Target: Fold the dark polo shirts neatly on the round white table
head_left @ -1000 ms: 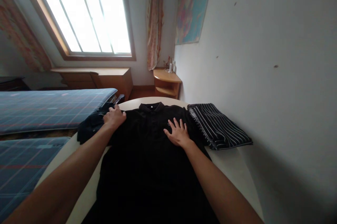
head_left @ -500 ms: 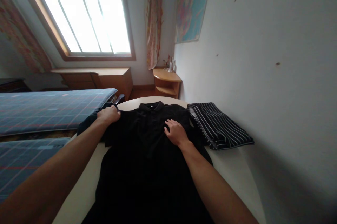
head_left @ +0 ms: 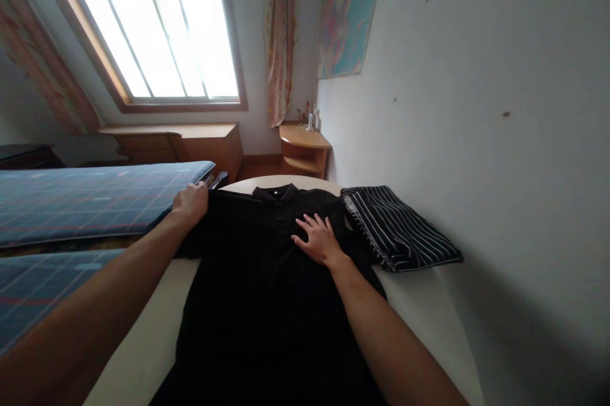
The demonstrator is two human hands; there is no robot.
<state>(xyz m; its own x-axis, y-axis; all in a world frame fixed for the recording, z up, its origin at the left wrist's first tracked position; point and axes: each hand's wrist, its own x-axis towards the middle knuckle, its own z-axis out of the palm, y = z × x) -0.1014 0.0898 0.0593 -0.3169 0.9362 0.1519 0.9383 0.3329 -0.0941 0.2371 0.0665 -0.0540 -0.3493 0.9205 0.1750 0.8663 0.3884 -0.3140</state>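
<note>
A black polo shirt (head_left: 267, 291) lies spread out on a pale round table (head_left: 147, 330), its collar at the far edge. My left hand (head_left: 190, 203) is closed on the sleeve at the shirt's left side, and the cloth is drawn taut toward the shoulder. On the right part of the shirt's chest, my right hand (head_left: 318, 239) rests flat with its fingers spread. Beside the shirt's right sleeve lies a folded black cloth with white stripes (head_left: 405, 228). The lower end of the shirt runs out of view at the bottom.
Two blue plaid mattresses or pads (head_left: 105, 203) lie left of the table, close to my left forearm. A white wall (head_left: 476, 171) rises along the right side. Beyond the table stand a wooden desk (head_left: 214, 139) and a small corner shelf (head_left: 305, 138) beneath a window (head_left: 157, 25).
My left hand has shifted slightly left with the sleeve, and the shirt's left shoulder looks smoother and tighter. The fingers of my right hand have spread wider on the chest.
</note>
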